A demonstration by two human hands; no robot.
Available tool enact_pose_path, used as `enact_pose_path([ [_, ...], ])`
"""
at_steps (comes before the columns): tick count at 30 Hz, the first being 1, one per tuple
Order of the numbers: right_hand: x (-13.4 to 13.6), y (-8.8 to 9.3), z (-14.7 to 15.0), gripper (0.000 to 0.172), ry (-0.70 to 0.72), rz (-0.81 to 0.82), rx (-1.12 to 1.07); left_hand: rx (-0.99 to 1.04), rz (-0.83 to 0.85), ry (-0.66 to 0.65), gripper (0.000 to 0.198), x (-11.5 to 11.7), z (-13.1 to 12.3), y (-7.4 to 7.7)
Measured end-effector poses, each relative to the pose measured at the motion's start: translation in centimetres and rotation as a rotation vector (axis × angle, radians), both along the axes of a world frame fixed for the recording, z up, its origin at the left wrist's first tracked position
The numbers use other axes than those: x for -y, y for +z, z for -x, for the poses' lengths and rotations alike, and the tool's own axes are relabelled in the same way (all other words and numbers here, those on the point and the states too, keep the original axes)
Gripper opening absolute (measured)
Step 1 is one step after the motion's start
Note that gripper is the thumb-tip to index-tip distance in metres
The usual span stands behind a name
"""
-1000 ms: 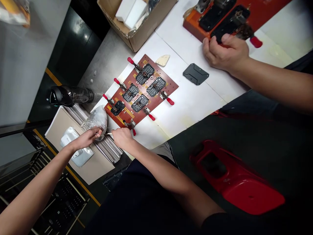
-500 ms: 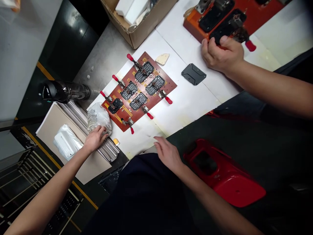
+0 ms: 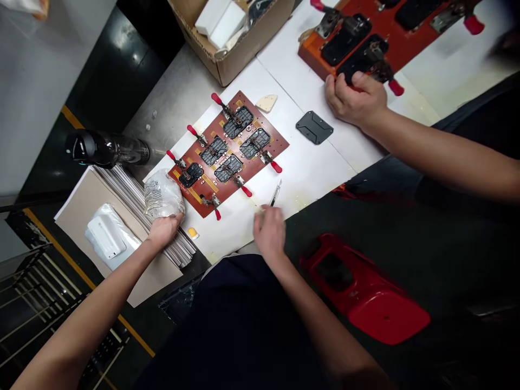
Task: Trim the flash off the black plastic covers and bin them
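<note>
- The knife (image 3: 277,192) lies just beyond the fingers of the person's right hand (image 3: 270,230); its long axis runs away from that hand, leaning slightly rightward.
- The right hand is much the nearer to the knife, touching its near end; blur leaves unclear whether the fingers are closed around it.
- The bag (image 3: 163,194) lies directly beyond the left hand (image 3: 166,229), whose fingers are curled in, pinching its near edge.
- The hands are well apart, with a yellow piece (image 3: 193,233) between them on the worktop (image 3: 219,241), nearer the left.
- The board (image 3: 211,189) lies beyond both hands, between bag and knife.
</note>
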State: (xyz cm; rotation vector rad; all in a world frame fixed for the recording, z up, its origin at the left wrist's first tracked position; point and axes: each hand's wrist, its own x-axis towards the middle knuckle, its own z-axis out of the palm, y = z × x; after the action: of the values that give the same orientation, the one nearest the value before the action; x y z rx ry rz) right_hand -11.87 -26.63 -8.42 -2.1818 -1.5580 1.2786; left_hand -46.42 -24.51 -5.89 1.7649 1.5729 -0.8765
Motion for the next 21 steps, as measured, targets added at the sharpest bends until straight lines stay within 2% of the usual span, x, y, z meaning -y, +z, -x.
enact_pose_path([
  [2,0.7,0.7,3.7,0.027,0.142,0.081,-0.248,-0.001,-0.009,-0.026,0.035,-0.3,0.4,0.2],
  [4,1.1,0.6,8.7,0.019,0.234,0.145,-0.379,0.007,-0.015,-0.058,0.037,-0.7,1.0,0.5],
  [7,0.6,-0.5,16.2,0.023,0.266,0.227,-0.440,0.042,0.009,-0.099,0.037,-1.4,2.1,1.2],
  [10,-0.6,-2.1,21.4,0.029,0.249,0.297,-0.411,0.087,0.041,-0.121,0.036,-2.1,3.1,1.5],
  [12,-1.2,-3.0,23.1,0.031,0.249,0.315,-0.388,0.111,0.044,-0.116,0.037,-2.3,3.5,1.4],
  [15,-1.4,-3.7,24.0,0.031,0.271,0.301,-0.380,0.155,0.046,-0.087,0.039,-2.6,3.9,1.2],
  [21,-0.8,-3.4,24.5,0.029,0.282,0.290,-0.368,0.336,0.120,-0.010,0.031,-3.3,4.3,1.1],
])
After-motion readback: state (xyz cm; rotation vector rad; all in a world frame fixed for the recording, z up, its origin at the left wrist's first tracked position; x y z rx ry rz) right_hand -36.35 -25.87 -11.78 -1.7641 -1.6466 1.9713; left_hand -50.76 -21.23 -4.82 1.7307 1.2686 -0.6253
